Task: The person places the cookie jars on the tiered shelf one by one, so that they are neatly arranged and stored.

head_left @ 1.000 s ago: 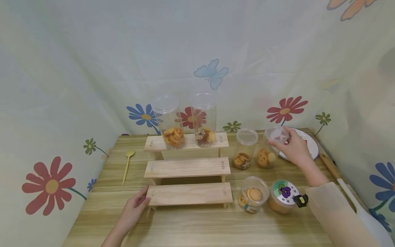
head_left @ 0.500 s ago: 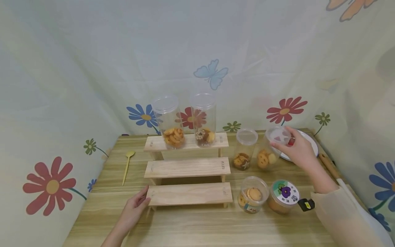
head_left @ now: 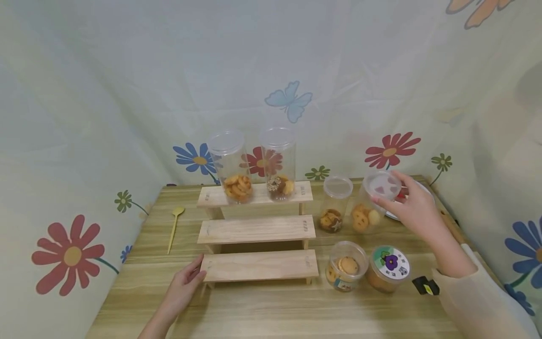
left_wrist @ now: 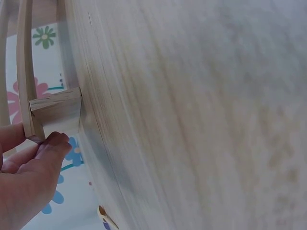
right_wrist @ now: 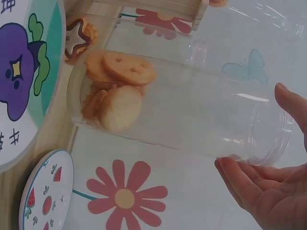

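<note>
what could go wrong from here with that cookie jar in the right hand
The right hand grips the clear cookie jar only near its top, so it might slip.
A sideways swing could knock the star-cookie jar close beside it.
The left hand touches the three-tier wooden stand; a nudge might unsettle the two tall jars on its top tier.

Soft, diffuse, rather dim light fills the head view, greying the flower-printed curtain toward twelve o'clock; a faint shadow lies on the desk around seven o'clock. The left wrist view is hazy, the desk's grain smearing out of focus toward three o'clock. Right wrist: pale glare streaks the clear cookie jar near three o'clock.
</note>
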A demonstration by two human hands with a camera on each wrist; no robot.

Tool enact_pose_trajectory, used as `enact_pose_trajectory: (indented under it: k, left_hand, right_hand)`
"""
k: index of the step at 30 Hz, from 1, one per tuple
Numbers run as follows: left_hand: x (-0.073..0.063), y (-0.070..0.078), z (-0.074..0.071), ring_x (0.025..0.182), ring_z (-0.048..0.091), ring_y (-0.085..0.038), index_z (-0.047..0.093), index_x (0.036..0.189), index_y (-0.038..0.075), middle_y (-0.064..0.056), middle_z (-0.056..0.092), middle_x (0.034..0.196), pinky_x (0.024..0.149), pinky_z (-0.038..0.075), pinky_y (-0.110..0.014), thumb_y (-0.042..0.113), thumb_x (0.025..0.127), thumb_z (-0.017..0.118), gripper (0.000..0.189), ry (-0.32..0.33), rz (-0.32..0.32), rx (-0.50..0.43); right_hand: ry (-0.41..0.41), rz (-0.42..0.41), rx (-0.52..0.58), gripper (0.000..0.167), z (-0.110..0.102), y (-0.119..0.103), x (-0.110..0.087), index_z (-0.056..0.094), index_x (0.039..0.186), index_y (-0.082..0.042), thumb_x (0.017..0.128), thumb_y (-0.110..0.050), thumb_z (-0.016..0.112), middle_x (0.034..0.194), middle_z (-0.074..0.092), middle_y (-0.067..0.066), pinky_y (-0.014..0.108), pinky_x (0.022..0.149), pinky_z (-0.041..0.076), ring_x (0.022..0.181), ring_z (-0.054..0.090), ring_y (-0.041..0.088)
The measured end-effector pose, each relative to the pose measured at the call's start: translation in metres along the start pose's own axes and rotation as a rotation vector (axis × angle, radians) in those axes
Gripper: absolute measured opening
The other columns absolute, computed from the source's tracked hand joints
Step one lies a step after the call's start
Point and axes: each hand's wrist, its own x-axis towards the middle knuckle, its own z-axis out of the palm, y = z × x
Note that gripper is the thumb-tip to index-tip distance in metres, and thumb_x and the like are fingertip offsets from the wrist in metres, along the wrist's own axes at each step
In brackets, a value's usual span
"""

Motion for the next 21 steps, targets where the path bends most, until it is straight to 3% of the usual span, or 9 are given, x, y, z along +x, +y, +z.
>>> enact_pose_trajectory:
  k: [13, 16, 18, 21]
  left_hand:
    - [0.000, 0.000, 0.000, 0.127, 0.043, -0.039, 0.035, 0.143, -0.008, -0.028, 0.035, 0.145, 0.098, 0.041, -0.027, 0.008, 0.098, 0.055, 0.052, -0.009, -0.003, -0.004]
    - [0.001, 0.000, 0.000, 0.127, 0.044, -0.038, 0.035, 0.143, -0.008, -0.027, 0.036, 0.144, 0.098, 0.041, -0.026, 0.007, 0.098, 0.055, 0.052, -0.003, -0.004, -0.003]
    - [0.001, 0.000, 0.000, 0.126, 0.044, -0.038, 0.035, 0.143, -0.008, -0.027, 0.037, 0.144, 0.098, 0.041, -0.025, 0.007, 0.098, 0.055, 0.051, 0.001, 0.000, 0.000]
    - [0.001, 0.000, 0.000, 0.126, 0.044, -0.038, 0.035, 0.143, -0.009, -0.028, 0.037, 0.144, 0.098, 0.041, -0.024, 0.006, 0.098, 0.054, 0.051, 0.005, 0.002, -0.003]
  right_hand:
    - [0.000, -0.032, -0.015, 0.090, -0.010, -0.025, -0.014, 0.033, 0.149, -0.007, 0.081, -0.046, 0.075, 0.132, 0.049, 0.024, 0.047, 0.082, 0.052, 0.106, 0.058, 0.040]
    - [0.008, -0.054, -0.015, 0.088, -0.010, -0.030, -0.016, 0.035, 0.148, -0.006, 0.081, -0.046, 0.076, 0.129, 0.051, 0.022, 0.027, 0.077, 0.055, 0.102, 0.058, 0.037]
    - [0.017, -0.072, -0.009, 0.086, -0.009, -0.033, -0.017, 0.038, 0.146, -0.006, 0.080, -0.043, 0.077, 0.124, 0.054, 0.020, 0.014, 0.071, 0.051, 0.098, 0.059, 0.034]
    - [0.031, -0.092, 0.011, 0.082, -0.008, -0.038, -0.019, 0.042, 0.144, -0.006, 0.079, -0.039, 0.080, 0.119, 0.056, 0.017, 0.005, 0.067, 0.044, 0.094, 0.058, 0.029]
